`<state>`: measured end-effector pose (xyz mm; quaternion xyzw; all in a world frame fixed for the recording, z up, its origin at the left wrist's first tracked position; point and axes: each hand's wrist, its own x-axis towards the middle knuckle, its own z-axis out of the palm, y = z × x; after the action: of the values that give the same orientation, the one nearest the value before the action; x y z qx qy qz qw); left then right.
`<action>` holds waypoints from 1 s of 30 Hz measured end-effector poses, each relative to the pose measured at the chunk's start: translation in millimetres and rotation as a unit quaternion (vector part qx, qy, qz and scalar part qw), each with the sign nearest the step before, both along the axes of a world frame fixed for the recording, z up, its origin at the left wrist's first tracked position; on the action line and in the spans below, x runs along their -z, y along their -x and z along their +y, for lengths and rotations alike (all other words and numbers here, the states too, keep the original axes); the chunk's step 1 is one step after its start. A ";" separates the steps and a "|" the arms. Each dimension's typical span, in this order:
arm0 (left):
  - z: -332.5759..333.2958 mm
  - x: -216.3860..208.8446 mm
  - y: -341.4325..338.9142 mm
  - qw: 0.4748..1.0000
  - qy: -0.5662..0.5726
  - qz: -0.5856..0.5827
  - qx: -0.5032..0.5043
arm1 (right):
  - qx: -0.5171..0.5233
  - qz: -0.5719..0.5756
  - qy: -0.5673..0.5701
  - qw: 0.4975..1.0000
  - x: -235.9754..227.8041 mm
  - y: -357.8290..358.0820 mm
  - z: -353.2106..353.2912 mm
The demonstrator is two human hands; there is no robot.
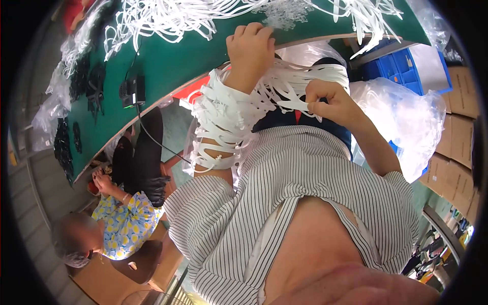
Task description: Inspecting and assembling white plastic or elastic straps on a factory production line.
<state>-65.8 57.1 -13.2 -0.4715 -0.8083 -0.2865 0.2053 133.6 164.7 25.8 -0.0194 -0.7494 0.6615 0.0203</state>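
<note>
Many white looped straps [218, 119] ring my left forearm from the wrist nearly to the elbow. My left hand [250, 51] is at the table's near edge, its fingers curled and their tips partly hidden. Just beyond those fingers lies a heap of small clear plastic pieces [284, 14]. Over my lap, my right hand [333, 101] pinches the end of a white strap [293, 105] between thumb and fingers. More white straps [305, 76] drape across my lap, between the two hands.
Piles of white straps [162, 23] cover the far part of the green table [168, 68]. A black power adapter [132, 91] with a cord sits near its edge. Blue bins [396, 71], plastic bags [401, 112] and cartons [457, 137] stand at right. A seated person [127, 221] is at lower left.
</note>
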 end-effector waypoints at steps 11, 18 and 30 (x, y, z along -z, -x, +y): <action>0.6 2.6 6.0 0.997 -0.081 -0.004 0.010 | -0.011 -0.044 0.034 0.998 3.9 1.4 -0.9; 11.8 11.0 1.1 0.992 -0.056 0.007 0.112 | -0.026 -0.048 0.042 0.998 0.6 -2.9 -1.8; 3.5 18.4 6.7 0.980 -0.124 -0.047 0.151 | -0.056 0.000 -0.028 0.998 -5.3 -22.2 -20.7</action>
<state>-72.5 60.6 -31.5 -0.5451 -0.6948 -0.4342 0.1779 155.8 144.0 31.1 0.0233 -0.7675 0.6405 -0.0165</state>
